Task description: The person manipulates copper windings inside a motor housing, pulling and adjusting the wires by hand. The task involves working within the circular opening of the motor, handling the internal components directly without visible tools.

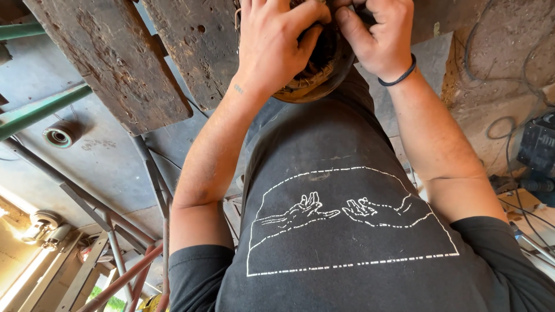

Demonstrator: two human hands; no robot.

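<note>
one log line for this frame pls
left hand: fingers gripping round rusty part | right hand: fingers on same part | part rests at worn wooden bench edge

Dark grey cotton T-shirt [347, 231], printed in white with a dashed outline and two line-drawn hands. Dark blue cord band [399, 77] around the right wrist. Round brown, rust-toned object [315, 81] under the fingers [300, 23], darker at its centre. Weathered brown wooden planks [110, 63], blotched black and pitted. Green-painted metal bars [40, 110]. Pale grey concrete floor [110, 167], stained. Grey roll with orange-brown core [60, 134]. Reddish metal rods [124, 280].
</note>
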